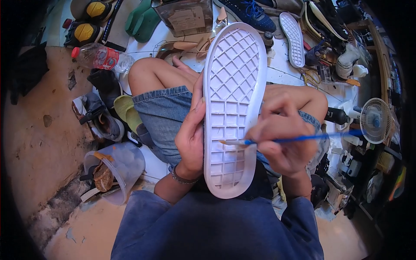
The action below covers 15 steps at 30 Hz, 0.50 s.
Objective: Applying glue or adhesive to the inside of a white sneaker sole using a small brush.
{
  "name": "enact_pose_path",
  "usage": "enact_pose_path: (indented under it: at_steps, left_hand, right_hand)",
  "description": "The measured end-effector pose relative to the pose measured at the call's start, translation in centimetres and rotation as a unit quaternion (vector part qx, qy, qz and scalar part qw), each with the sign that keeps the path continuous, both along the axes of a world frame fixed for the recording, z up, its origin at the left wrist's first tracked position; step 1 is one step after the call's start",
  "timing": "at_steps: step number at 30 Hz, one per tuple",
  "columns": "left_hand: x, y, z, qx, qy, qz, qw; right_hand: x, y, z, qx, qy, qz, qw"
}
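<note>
A white shoe sole (229,102) with a raised grid of ribs stands lengthwise above my lap, its hollow side facing me. My left hand (193,134) grips the sole along its left edge, fingers passing behind it. In my right hand (284,134) a thin blue paintbrush (299,138) is pinched, its handle pointing right. The brush tip touches or hovers just over the grid cells in the lower middle of the sole. The upper cells look glossy white; those near the lower end look duller and greyer.
A second white sole (292,39) lies on the tiled floor at the far right, near a blue shoe (249,15). At left are a plastic bottle (104,57) and a clear bucket (130,162). A small fan (375,120) and cluttered tools stand at right.
</note>
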<state>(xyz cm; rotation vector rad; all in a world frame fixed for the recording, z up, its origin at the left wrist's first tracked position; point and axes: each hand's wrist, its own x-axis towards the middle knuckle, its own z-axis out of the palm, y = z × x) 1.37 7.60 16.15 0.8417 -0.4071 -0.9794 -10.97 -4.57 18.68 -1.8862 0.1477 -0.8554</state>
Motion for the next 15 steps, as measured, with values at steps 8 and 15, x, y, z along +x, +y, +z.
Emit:
enact_pose_path:
  at_steps: [8, 15]
  left_hand:
    - [0.2, 0.1, -0.4, -0.007, 0.081, -0.007, 0.997]
    - [-0.1, 0.2, -1.1, 0.016, 0.155, 0.0, 0.988]
  right_hand:
    - [0.9, 0.4, -0.6, -0.009, 0.017, -0.037, 0.999]
    - [1.2, -0.4, -0.2, -0.043, 0.021, -0.073, 0.996]
